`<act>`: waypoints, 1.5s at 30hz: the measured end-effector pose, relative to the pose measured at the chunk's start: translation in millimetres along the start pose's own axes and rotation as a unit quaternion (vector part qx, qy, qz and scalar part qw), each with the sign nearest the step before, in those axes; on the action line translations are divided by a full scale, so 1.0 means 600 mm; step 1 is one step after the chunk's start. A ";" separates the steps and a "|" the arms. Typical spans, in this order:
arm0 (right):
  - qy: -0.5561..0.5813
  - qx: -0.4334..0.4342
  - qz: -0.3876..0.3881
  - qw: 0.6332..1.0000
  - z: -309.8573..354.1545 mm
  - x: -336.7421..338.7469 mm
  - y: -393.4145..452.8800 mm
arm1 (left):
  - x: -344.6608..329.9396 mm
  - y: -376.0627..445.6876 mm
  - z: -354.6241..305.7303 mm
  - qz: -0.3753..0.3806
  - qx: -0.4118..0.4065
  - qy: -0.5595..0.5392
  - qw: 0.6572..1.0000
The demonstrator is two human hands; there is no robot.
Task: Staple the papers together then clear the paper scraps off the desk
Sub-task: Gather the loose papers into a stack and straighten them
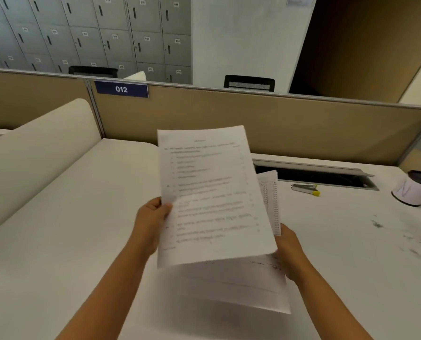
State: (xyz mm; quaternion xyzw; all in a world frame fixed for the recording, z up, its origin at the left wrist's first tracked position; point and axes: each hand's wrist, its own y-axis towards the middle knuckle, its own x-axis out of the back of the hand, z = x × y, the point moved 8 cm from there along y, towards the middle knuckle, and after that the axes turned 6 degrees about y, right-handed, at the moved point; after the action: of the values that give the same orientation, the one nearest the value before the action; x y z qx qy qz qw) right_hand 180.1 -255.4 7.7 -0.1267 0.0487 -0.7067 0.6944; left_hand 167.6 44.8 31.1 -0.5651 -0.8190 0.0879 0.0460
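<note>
I hold a stack of printed white papers (211,197) up above the desk (81,229), in the middle of the view. My left hand (150,222) pinches the stack's left edge with the thumb on the front sheet. My right hand (289,251) grips the lower right edge, mostly hidden behind the sheets. A back sheet with a table of numbers sticks out on the right. A silver stapler with a yellow tip (305,189) lies on the desk to the right, apart from both hands. Small paper scraps (415,244) are scattered at the far right of the desk.
A white cup-like bin with a dark liner (413,188) stands at the desk's right end. An open cable slot (327,177) runs along the back edge under the tan partition (253,119) marked 012. A curved white divider (40,153) bounds the left side.
</note>
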 end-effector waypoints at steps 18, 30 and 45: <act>0.076 0.017 0.026 0.997 0.012 0.043 -0.014 | -0.112 -0.051 0.024 -0.064 -0.082 0.200 0.974; 0.248 -0.011 0.098 0.964 0.002 0.030 -0.013 | -0.102 -0.046 0.047 -0.068 -0.046 0.064 0.995; 0.088 0.113 -0.093 0.985 0.068 0.069 0.025 | -0.065 0.157 0.040 -0.096 0.004 0.300 0.949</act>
State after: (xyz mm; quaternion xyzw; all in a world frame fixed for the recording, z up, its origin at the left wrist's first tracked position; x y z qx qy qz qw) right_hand 204.7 -292.7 47.7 0.0115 0.0176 -0.7773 0.6288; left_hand 263.8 38.8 -9.7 -0.4836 -0.8177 -0.0868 0.2999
